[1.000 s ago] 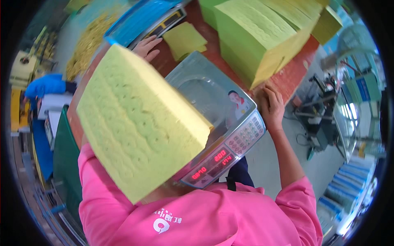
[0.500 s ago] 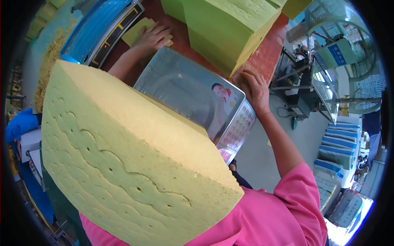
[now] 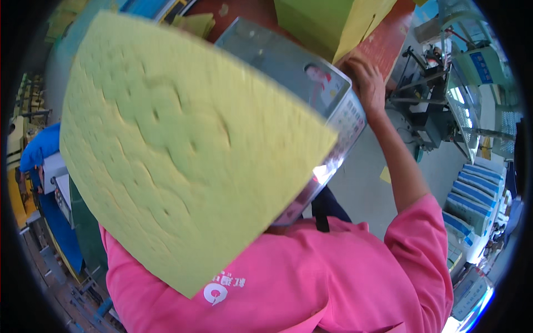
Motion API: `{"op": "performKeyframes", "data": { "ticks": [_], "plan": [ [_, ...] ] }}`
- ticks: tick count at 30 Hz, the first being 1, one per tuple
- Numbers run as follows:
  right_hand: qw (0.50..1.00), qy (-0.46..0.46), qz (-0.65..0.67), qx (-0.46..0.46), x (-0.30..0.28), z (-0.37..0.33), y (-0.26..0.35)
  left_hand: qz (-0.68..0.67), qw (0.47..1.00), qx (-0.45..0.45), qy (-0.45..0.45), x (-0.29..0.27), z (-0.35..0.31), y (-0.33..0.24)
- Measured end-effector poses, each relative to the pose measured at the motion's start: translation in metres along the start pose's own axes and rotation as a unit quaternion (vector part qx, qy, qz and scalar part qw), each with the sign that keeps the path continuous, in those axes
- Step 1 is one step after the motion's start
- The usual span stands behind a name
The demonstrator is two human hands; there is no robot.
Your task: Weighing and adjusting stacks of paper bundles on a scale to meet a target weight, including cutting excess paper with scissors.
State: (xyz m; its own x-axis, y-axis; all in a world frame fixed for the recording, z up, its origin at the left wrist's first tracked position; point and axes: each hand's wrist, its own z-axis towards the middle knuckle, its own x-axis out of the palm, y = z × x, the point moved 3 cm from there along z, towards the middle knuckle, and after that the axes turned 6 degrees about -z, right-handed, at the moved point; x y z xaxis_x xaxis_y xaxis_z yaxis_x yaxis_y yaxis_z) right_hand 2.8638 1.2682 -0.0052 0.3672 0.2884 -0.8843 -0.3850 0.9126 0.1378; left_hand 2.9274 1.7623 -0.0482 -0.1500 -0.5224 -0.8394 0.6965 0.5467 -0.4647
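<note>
A large block of yellow paper sheets (image 3: pixel 194 150), marked with wavy cut lines and small holes, fills the left and middle of the view in front of my chest. It hides my left hand and forearm. Behind it a digital scale (image 3: pixel 272 53) with a grey metal pan is partly covered. My right hand (image 3: pixel 367 83) rests by the scale's far right corner, touching the red table edge near the foot of a second yellow paper stack (image 3: pixel 316 25). Its fingers are loosely bent and apart, with nothing seen in them.
A few small yellow sheets (image 3: pixel 194 25) lie on the red tabletop (image 3: pixel 225 12) beyond the block. Metal machine frames (image 3: pixel 427 100) stand at the right, with white-and-blue striped bundles (image 3: pixel 474 191) below. At far left is a person in a blue sleeve (image 3: pixel 41 147).
My left hand, seen before on the small sheets, is now hidden. The near yellow block has shifted up in view, showing more of its face and covering more of the scale.
</note>
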Motion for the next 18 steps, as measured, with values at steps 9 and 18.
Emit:
{"op": "performKeyframes", "data": {
  "ticks": [9,18],
  "plan": [
    [0.999,-0.034,0.016,-0.016,-0.002,0.001,0.005,-0.032,0.968,-0.244,0.050,0.053,-0.102,-0.053],
    [0.998,-0.038,0.041,0.005,0.000,-0.002,0.001,0.039,0.885,-0.460,0.057,0.007,-0.149,-0.128]
  ]
}}
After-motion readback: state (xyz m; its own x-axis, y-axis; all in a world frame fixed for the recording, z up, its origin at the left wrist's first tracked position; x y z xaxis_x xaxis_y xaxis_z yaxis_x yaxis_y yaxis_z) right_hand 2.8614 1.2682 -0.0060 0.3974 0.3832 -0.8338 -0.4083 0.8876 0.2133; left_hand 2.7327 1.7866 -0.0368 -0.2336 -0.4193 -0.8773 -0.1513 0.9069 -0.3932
